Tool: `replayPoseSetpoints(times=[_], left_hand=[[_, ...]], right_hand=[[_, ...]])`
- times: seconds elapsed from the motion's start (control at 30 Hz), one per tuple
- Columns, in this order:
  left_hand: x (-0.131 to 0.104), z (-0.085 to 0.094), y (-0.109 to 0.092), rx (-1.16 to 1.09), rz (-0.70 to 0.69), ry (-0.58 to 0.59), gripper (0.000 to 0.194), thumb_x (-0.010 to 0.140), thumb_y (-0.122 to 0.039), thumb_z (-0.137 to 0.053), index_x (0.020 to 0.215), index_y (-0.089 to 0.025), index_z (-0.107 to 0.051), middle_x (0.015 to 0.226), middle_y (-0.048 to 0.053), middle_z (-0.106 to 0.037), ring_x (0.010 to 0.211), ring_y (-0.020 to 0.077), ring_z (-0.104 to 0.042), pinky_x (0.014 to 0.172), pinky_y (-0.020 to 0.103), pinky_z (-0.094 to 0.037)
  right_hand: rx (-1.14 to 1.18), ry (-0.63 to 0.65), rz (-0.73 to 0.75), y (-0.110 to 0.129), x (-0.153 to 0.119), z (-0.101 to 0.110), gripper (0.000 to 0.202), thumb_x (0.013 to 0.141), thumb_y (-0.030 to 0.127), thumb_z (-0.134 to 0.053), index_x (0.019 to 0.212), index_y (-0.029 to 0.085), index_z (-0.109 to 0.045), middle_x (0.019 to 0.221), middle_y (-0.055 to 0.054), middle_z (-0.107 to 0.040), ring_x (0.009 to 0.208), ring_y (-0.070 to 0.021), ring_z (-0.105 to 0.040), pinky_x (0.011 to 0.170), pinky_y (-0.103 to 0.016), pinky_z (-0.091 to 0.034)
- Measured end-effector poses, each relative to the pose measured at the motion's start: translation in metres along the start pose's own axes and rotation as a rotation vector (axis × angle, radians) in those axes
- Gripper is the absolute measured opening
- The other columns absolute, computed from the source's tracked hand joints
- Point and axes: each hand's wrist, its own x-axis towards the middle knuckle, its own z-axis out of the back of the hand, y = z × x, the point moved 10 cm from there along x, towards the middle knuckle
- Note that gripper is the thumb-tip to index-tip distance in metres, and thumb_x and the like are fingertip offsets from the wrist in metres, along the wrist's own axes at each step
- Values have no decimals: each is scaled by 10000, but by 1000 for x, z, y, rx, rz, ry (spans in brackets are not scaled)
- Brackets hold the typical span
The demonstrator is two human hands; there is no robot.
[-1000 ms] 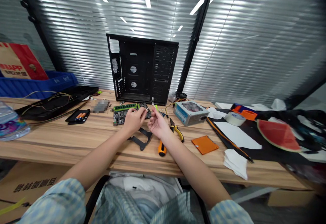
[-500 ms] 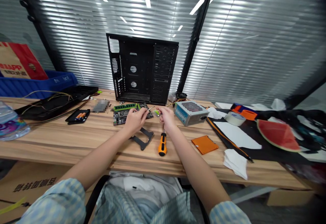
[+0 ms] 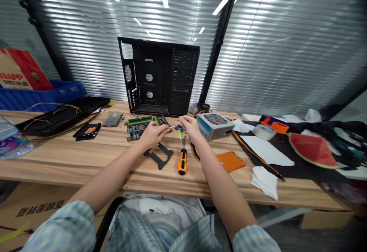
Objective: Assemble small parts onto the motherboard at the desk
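My left hand (image 3: 155, 134) is closed in a pinch on a thin pale rod (image 3: 172, 127), which points toward my other hand. Just right of it, my right hand (image 3: 190, 127) has its fingertips pressed together; what they hold is too small to name. A small blue and green piece (image 3: 179, 130) shows below those fingertips, held or lying there, I cannot tell. Behind my left hand lies a circuit board (image 3: 136, 130) with a green memory stick (image 3: 139, 120). Nearer me are a black bracket (image 3: 160, 160) and an orange-handled screwdriver (image 3: 182, 162).
An open black computer case (image 3: 157, 76) stands at the back. Right of my hands sit a power supply (image 3: 215, 125) and an orange drive-shaped plate (image 3: 231, 161). A black tray (image 3: 86, 131) with screwdriver bits lies left. Tape (image 3: 264, 132) and a watermelon-shaped item (image 3: 312, 149) are far right.
My right hand has shifted slightly right and away from my left, uncovering more of the screwdriver shaft and the blue and green piece. The left hand has moved a little to the right.
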Motion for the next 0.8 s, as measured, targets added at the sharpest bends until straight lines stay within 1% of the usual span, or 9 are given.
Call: replayPoseSetpoints(times=[0.1, 0.2, 0.27, 0.43, 0.53, 0.63, 0.7, 0.8], left_hand=[[1, 4, 4, 15, 73, -19, 312, 981, -370, -377, 921, -208, -637, 743, 6, -693, 613, 132, -547, 810, 308, -369], [1, 11, 11, -25, 191, -64, 291, 975, -359, -386, 921, -206, -628, 750, 8, -679, 635, 144, -548, 767, 290, -380], [0, 15, 15, -68, 253, -94, 286, 973, -360, -387, 916, -203, -620, 737, 7, -660, 653, 151, -546, 731, 277, -384], [-3, 14, 22, -193, 319, -114, 307, 974, -375, -369, 909, -191, -606, 731, -1, -628, 652, 139, -538, 679, 253, -386], [-2, 10, 19, -257, 286, -82, 312, 970, -389, -376, 924, -192, -615, 749, -2, -635, 681, 136, -550, 692, 246, -397], [0, 4, 10, -264, 181, -3, 320, 971, -393, -379, 940, -202, -634, 836, 10, -671, 763, 146, -566, 756, 255, -405], [0, -1, 3, -227, 105, 68, 333, 970, -404, -378, 963, -211, -649, 873, 17, -688, 772, 152, -560, 792, 270, -404], [0, -10, -2, -155, 15, 165, 355, 969, -415, -372, 985, -217, -667, 838, 22, -698, 705, 148, -543, 803, 285, -399]], right_hand=[[-6, -17, 134, 17, -2, 1, 260, 696, 422, -653, 716, 163, -661, 539, 30, -492, 542, -105, -445, 492, -220, -332], [-10, -17, 218, 27, -4, 1, 243, 694, 406, -654, 698, 163, -652, 585, 19, -523, 580, -109, -458, 530, -226, -349], [-8, -7, 214, 26, -4, 0, 235, 700, 402, -644, 694, 167, -639, 558, 30, -489, 558, -102, -432, 517, -224, -332], [-19, 7, 93, 5, 1, -1, 213, 699, 386, -604, 685, 174, -605, 481, 68, -373, 490, -82, -346, 470, -210, -270], [-44, 7, -1, -9, 4, 0, 187, 679, 351, -582, 679, 166, -610, 464, 80, -343, 465, -73, -310, 456, -207, -246], [-40, 33, -77, -18, 5, -2, 190, 660, 352, -585, 681, 165, -614, 462, 83, -347, 446, -70, -297, 446, -210, -227], [-36, 49, -77, -17, 5, -3, 206, 655, 368, -598, 675, 164, -615, 471, 76, -373, 451, -73, -314, 449, -213, -232], [-53, 35, -2, -7, 5, 0, 227, 658, 385, -623, 673, 158, -626, 517, 52, -441, 484, -80, -352, 469, -217, -259]])
